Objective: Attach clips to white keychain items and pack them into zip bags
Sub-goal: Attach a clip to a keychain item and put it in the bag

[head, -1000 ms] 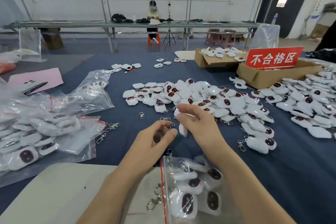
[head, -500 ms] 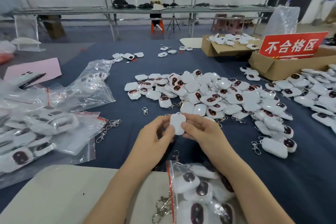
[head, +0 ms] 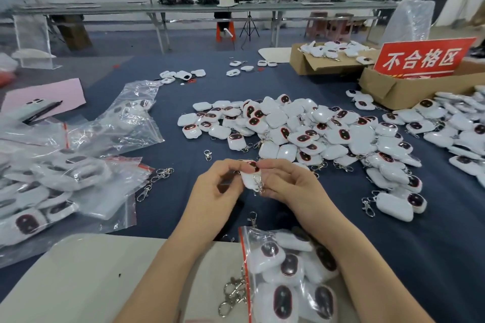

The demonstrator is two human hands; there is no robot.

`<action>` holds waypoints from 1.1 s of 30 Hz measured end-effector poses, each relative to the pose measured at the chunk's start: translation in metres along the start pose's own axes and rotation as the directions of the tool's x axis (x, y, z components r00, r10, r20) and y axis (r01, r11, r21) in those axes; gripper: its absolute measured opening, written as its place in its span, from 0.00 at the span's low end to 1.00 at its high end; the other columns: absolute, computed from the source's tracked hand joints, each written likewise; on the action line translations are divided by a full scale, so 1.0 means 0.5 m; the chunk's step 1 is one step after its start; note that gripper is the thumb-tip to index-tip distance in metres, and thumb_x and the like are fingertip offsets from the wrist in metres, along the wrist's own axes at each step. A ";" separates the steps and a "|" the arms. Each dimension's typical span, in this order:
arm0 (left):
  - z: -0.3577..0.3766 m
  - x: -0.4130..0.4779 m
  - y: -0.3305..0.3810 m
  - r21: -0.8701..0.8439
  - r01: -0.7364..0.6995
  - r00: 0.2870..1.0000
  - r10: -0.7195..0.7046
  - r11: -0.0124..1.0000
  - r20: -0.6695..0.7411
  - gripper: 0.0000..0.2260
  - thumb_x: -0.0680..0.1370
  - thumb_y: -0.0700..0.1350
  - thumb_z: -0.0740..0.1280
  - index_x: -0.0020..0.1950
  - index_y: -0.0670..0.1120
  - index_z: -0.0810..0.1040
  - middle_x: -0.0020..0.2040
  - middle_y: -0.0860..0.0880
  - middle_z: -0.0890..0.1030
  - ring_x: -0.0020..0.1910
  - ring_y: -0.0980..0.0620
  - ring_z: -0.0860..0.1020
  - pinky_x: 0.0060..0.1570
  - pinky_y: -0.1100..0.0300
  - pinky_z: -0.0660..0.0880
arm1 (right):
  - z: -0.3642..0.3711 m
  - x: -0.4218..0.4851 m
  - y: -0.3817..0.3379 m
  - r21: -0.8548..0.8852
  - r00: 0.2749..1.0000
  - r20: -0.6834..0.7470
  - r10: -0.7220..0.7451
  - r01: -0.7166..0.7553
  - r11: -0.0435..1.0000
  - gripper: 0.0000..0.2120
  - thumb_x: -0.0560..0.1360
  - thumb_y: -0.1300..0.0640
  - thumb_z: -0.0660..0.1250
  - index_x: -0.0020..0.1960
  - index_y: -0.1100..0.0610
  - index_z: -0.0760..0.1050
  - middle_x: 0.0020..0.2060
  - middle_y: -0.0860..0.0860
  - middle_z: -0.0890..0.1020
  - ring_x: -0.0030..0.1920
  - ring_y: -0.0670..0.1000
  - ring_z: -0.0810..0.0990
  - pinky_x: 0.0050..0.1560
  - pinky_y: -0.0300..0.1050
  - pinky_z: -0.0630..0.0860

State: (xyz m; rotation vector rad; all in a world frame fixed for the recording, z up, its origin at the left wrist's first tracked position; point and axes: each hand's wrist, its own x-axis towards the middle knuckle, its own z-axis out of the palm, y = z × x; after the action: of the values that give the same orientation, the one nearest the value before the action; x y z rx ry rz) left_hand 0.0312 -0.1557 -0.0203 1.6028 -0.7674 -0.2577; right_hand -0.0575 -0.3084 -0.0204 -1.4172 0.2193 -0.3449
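The left hand (head: pixel 219 193) and right hand (head: pixel 287 183) both pinch one smooth white rounded plastic keychain item (head: pixel 248 178) between curled fingers (head: pixel 273 165). A shiny metal clip (head: pixel 258 183) dangles against the right fingers.

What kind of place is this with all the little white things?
Probably a packing workshop: a big pile of white keychain items, filled zip bags and cardboard boxes on a cloth-covered table.

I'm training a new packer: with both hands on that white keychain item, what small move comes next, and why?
Probably finish hooking the clip onto the white keychain item: left hand and right hand both pinch it, the clip lies against its edge, outside the zip bag nearby.
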 end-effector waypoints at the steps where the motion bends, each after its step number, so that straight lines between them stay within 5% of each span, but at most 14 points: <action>1: 0.000 0.000 0.002 -0.014 0.001 1.000 -0.001 1.000 -0.006 0.17 0.82 0.35 0.64 0.52 0.58 0.82 0.52 0.55 0.86 0.52 0.53 0.83 0.54 0.61 0.79 | 0.000 0.000 0.000 0.008 1.000 0.002 -0.006 0.006 1.000 0.12 0.80 0.62 0.68 0.54 0.46 0.83 0.50 0.51 0.87 0.51 0.49 0.86 0.49 0.37 0.80; 5: 0.002 0.003 0.009 -0.112 0.088 0.995 -0.092 0.990 -0.031 0.10 0.83 0.42 0.65 0.59 0.56 0.81 0.50 0.51 0.86 0.50 0.49 0.83 0.53 0.59 0.80 | -0.001 0.002 0.003 -0.002 0.999 -0.037 -0.025 0.025 1.000 0.15 0.78 0.63 0.69 0.59 0.45 0.80 0.51 0.51 0.86 0.52 0.50 0.85 0.50 0.40 0.81; 12: 0.002 0.003 0.015 -0.071 0.107 0.994 -0.108 0.992 -0.006 0.07 0.81 0.46 0.69 0.57 0.52 0.84 0.47 0.53 0.86 0.43 0.59 0.82 0.49 0.67 0.77 | 0.002 -0.001 -0.005 -0.047 0.999 -0.031 -0.021 0.020 0.999 0.11 0.78 0.61 0.71 0.56 0.48 0.84 0.53 0.48 0.86 0.55 0.48 0.84 0.51 0.41 0.81; 17: 0.003 0.001 0.014 -0.028 0.077 0.997 -0.076 0.997 0.026 0.07 0.81 0.44 0.68 0.57 0.53 0.83 0.48 0.51 0.86 0.47 0.51 0.82 0.50 0.64 0.79 | 0.004 0.000 -0.006 -0.052 0.998 -0.058 -0.020 0.017 0.999 0.08 0.77 0.59 0.72 0.53 0.48 0.85 0.51 0.49 0.86 0.53 0.49 0.85 0.50 0.41 0.82; 33: 0.000 0.001 0.010 0.036 0.067 0.996 -0.069 0.997 0.048 0.08 0.82 0.44 0.67 0.56 0.56 0.83 0.46 0.55 0.86 0.45 0.56 0.82 0.49 0.65 0.79 | 0.006 -0.002 -0.005 -0.106 0.998 -0.066 -0.015 0.008 0.994 0.07 0.77 0.59 0.71 0.51 0.48 0.85 0.48 0.48 0.87 0.52 0.47 0.85 0.48 0.40 0.82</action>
State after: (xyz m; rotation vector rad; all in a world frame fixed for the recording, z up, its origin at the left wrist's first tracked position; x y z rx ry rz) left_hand 0.0301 -0.1558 -0.0152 1.6626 -0.7590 -0.3357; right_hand -0.0576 -0.3057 -0.0177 -1.5126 0.2874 -0.3958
